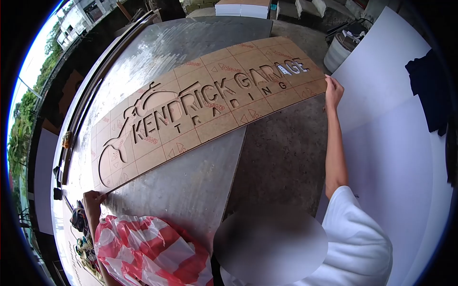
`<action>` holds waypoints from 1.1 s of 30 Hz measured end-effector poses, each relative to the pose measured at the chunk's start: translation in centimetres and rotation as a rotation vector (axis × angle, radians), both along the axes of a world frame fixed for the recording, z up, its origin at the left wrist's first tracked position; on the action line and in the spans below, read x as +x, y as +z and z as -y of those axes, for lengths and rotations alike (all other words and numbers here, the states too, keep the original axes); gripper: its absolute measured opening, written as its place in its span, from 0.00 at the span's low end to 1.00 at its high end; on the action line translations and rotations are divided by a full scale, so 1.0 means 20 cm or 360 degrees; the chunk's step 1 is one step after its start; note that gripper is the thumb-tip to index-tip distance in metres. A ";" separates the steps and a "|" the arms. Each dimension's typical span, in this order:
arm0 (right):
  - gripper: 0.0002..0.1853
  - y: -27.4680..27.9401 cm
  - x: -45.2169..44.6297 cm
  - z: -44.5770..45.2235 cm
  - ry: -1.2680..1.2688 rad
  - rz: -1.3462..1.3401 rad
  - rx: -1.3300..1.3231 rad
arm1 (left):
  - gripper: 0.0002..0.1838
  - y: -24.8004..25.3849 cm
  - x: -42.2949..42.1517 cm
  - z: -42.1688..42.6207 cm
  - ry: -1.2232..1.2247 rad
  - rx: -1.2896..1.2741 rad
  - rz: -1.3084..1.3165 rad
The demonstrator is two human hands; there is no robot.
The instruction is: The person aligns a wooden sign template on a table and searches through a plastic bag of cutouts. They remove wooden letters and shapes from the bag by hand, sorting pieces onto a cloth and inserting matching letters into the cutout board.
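Observation:
A long brown paper-covered board (191, 138) with cut-out lettering, "KENDRICK GARAGE" over "TRADING", and a curved outline at its left spans the view at a slant. My left hand (92, 199) pinches its lower left corner. At the far right end, my right hand (334, 90) grips the board's edge with bent fingers. White and bluish pieces show in the last letters. A red and white plastic bag (152, 248) lies beside my left forearm and partly hides it.
Beneath the board is a grey metal sheet (191, 183) beside a dark, stained surface (281, 167). A large white sheet (381, 143) stands at right, with dark cloth (427, 90) on it. A round container (341, 50) and a white stack (242, 9) are behind. A blurred oval covers the bottom centre.

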State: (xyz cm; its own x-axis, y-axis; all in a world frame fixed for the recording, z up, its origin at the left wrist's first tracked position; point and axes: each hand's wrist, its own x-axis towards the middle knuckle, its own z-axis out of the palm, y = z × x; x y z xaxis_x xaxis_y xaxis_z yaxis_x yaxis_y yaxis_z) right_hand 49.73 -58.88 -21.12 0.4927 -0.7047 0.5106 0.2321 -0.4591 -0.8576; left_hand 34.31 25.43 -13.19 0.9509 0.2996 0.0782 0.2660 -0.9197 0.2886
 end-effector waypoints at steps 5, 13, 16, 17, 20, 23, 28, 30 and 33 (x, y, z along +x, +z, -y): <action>0.12 -0.02 -0.01 0.00 -0.0088 -0.0054 -0.0223 | 0.12 0.00 -0.01 0.02 0.0006 -0.0013 0.0010; 0.22 0.03 -0.11 -0.01 0.0086 -0.0083 -0.0038 | 0.31 0.37 -0.26 0.10 -0.0013 0.0047 -0.0455; 0.29 -0.01 -0.23 0.02 0.0063 0.0039 0.0681 | 0.24 0.52 -0.75 -0.24 0.0005 -0.0077 -0.0128; 0.26 -0.05 -0.28 0.00 -0.0051 0.0116 0.0706 | 0.21 0.54 -0.96 -0.39 0.0195 -0.0184 -0.0093; 0.23 -0.34 -0.42 -0.09 -0.0295 0.0099 0.0897 | 0.19 0.51 -1.47 -0.51 0.0424 -0.0265 -0.0190; 0.20 -0.70 -0.55 -0.43 -0.0279 -0.0284 0.1128 | 0.19 0.28 -1.69 -0.29 0.0691 -0.0131 -0.0215; 0.25 -1.28 -0.88 -1.21 0.0545 -0.1115 0.1291 | 0.18 0.09 -1.70 -0.06 0.0780 -0.0003 -0.0098; 0.22 -1.31 -1.00 -1.48 0.0810 -0.1240 0.1277 | 0.18 0.06 -1.68 -0.05 0.0775 0.0019 -0.0046; 0.19 -1.33 -1.12 -1.69 0.1168 -0.1200 0.1259 | 0.18 0.03 -1.65 -0.05 0.0739 0.0044 0.0008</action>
